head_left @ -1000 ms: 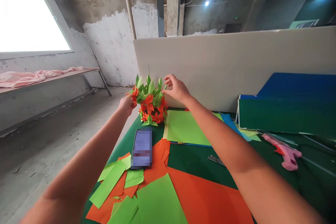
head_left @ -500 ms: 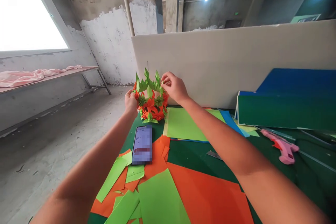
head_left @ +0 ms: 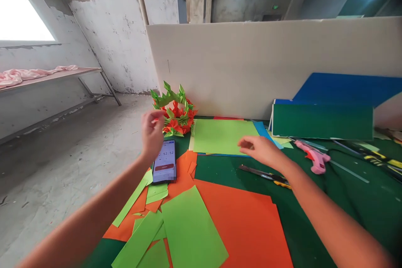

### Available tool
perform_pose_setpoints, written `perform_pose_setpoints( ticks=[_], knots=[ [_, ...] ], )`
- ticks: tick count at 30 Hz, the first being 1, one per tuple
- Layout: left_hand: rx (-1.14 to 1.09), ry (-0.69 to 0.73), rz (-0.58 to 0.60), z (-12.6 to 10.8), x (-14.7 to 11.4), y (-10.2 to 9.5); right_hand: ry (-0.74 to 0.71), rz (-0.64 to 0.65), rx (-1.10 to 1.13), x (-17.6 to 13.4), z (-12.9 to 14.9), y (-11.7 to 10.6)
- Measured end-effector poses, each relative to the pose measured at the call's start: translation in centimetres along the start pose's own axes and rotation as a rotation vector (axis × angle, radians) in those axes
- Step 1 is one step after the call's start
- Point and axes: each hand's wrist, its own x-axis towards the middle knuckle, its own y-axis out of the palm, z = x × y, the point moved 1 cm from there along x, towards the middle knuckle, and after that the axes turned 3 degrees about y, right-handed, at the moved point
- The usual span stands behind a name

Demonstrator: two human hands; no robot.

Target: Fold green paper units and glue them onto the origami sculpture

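Note:
An open-topped folded-paper ring [head_left: 172, 115], orange paper flowers with green pointed pieces, stands upright at the table's far left edge. My left hand [head_left: 152, 132] is raised in front of its left side, fingers loosely bent and a gap between them; it looks empty, though slightly blurred. My right hand [head_left: 259, 148] hovers at the right part of a stack of green sheets [head_left: 220, 136], fingers half curled, apart, holding nothing. Just below that hand lies a utility knife [head_left: 264, 175] with its blade out. Near my left wrist rests a phone [head_left: 165, 163] showing a timer.
Orange sheets [head_left: 245, 222] and cut green paper [head_left: 193, 228] cover the front of the table [head_left: 220, 171]. A pink glue gun [head_left: 314, 157] lies right, before a green board [head_left: 323, 121]. A pale panel [head_left: 235, 67] rises behind. At left is a bench with pink cloth [head_left: 25, 76].
Both hands have let go of the paper ring. My right hand has moved right and down over the green sheets; my left has drawn back slightly. The view has shifted, uncovering the knife.

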Motion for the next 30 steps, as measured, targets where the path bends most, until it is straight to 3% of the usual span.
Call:
perform_pose_setpoints(
  ticks=[2,4,5,6,9,12,14,17,19,21,24,30],
  knots=[
    [-0.021,0.079,0.418,-2.2,-3.2,1.0,0.079,0.047,-0.068,-3.0,-2.4,0.7],
    [-0.032,0.109,0.717,-4.1,-6.2,1.8,0.133,0.050,-0.108,-5.4,-4.4,1.4],
    [0.012,0.135,0.955,-4.9,-7.5,2.2,0.140,0.044,-0.133,-6.5,-5.3,1.6],
    [0.070,0.146,1.110,-5.5,-8.7,2.4,0.138,0.044,-0.150,-7.4,-6.0,1.7],
    [0.240,0.134,1.443,-6.8,-11.4,2.4,0.144,0.005,-0.160,-9.2,-7.8,1.8],
    [0.342,0.129,1.655,-7.4,-13.3,1.8,0.149,-0.103,-0.242,-9.8,-8.9,1.6],
    [0.370,0.162,1.706,-7.6,-14.5,1.3,0.148,-0.248,-0.384,-9.7,-8.9,1.6],
    [0.341,0.215,1.660,-7.9,-15.8,0.7,0.065,-0.405,-0.469,-9.3,-7.1,2.4],
    [0.314,0.233,1.657,-8.1,-16.3,0.5,-0.058,-0.335,-0.344,-9.1,-5.0,3.7],
    [0.320,0.230,1.666,-8.3,-16.4,0.5,-0.174,-0.170,-0.238,-9.1,-2.8,5.4],
    [0.380,0.214,1.628,-8.4,-16.0,0.8,-0.218,-0.055,-0.173,-9.1,-0.8,7.3],
    [0.535,0.265,1.235,-5.5,-12.9,3.8,-0.245,-0.138,-0.128,-8.7,-0.3,7.1]
  ],
)
